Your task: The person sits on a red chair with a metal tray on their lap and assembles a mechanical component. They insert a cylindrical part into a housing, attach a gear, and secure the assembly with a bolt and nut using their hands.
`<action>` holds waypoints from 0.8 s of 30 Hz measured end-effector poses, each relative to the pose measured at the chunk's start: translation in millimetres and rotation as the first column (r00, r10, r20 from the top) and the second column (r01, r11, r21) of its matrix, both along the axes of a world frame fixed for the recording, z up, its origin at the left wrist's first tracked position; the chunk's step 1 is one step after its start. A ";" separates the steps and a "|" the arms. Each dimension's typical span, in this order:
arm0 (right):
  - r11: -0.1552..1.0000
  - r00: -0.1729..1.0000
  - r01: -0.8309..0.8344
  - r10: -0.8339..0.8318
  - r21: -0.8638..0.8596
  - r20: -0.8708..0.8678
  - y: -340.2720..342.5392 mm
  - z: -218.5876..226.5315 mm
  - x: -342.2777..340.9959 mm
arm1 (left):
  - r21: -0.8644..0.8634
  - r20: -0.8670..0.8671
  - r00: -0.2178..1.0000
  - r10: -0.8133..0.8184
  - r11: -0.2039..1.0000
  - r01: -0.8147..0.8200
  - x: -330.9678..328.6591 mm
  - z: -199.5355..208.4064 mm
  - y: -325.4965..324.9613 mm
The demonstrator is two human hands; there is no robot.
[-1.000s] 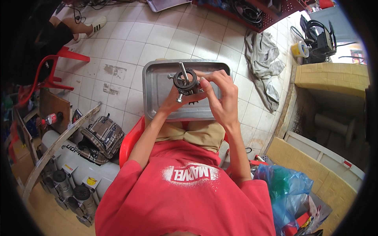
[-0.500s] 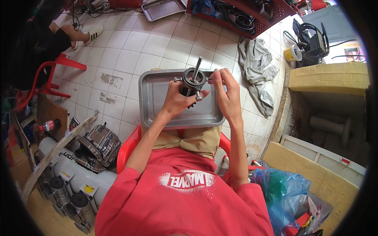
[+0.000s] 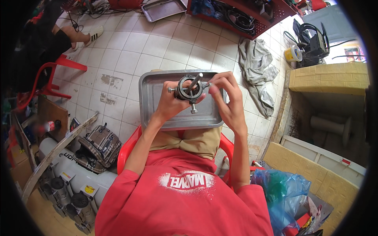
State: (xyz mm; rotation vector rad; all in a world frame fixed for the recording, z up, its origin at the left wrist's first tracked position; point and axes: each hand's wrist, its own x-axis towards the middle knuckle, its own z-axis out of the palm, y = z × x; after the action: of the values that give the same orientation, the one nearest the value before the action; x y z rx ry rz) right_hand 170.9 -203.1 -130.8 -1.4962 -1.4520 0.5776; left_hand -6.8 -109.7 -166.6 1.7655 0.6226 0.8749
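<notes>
My left hand (image 3: 168, 103) is wrapped around a dark round metal ring fixture (image 3: 180, 94) with bolts sticking out around its side. A bare steel shaft (image 3: 195, 81) rises at a tilt through its open middle. One bolt (image 3: 193, 108) points toward me, another (image 3: 171, 90) to the left. At the ring's right side, the fingertips of my right hand (image 3: 231, 98) are closed on a third bolt (image 3: 207, 84). All this is held above a grey metal tray (image 3: 144, 112) on my lap. My left palm hides the lower part of the fixture.
A grey cloth (image 3: 258, 74) lies crumpled on the tiled floor to the right. Another shallow tray (image 3: 164, 10) sits farther off. On the left are a red chair (image 3: 49, 86), a person's foot in a sandal (image 3: 93, 36), a plaid bag (image 3: 101, 147) and a grey tank (image 3: 86, 183).
The fixture has shifted slightly left and lower and turned so that its open ring and shaft face me more. Both hands moved with it; my right fingers have curled more at the bolt.
</notes>
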 end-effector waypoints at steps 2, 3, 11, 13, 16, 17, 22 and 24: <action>1.000 0.996 0.020 -0.018 0.020 -0.083 -1.9 4.9 -4.9 | 0.082 -0.028 0.999 0.020 0.997 -0.018 -3.4 0.7 1.4; 0.999 0.985 0.013 -0.007 0.035 -0.173 -3.3 6.9 -5.9 | 0.122 -0.040 0.999 0.030 0.992 -0.025 -4.9 1.1 1.9; 0.996 0.995 -0.089 0.089 -0.004 -0.040 -5.0 -9.2 4.8 | 0.147 -0.038 0.994 -0.104 0.983 0.109 -14.1 -9.0 8.1; 1.000 0.989 -0.028 0.026 -0.009 -0.144 -4.5 -1.7 -1.8 | 0.125 -0.055 0.992 -0.113 0.985 0.119 -16.5 -11.3 8.2; 0.998 0.942 0.047 -0.057 -0.038 -0.330 -6.1 6.7 -6.2 | 0.135 -0.066 0.995 -0.073 0.987 0.082 -20.0 -14.9 5.6; 0.997 0.933 0.037 -0.061 -0.074 -0.356 -6.7 6.5 -4.7 | 0.161 -0.055 0.997 -0.057 0.985 0.065 -20.1 -12.7 4.4; 0.976 0.979 -0.187 0.175 -0.111 -0.104 -8.8 -12.8 12.0 | 0.043 -0.074 0.981 -0.181 0.982 0.184 -21.7 -22.2 7.0; 0.954 0.967 -0.249 0.234 -0.165 -0.103 -10.7 -13.2 11.0 | 0.050 -0.088 0.978 -0.189 0.980 0.194 -21.1 -21.8 6.1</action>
State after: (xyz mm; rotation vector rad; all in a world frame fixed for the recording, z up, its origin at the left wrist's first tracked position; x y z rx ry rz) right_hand 181.9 -213.8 -144.0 -1.4187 -1.5636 0.9281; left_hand -27.9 -103.6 -188.4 1.8873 0.4738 0.6961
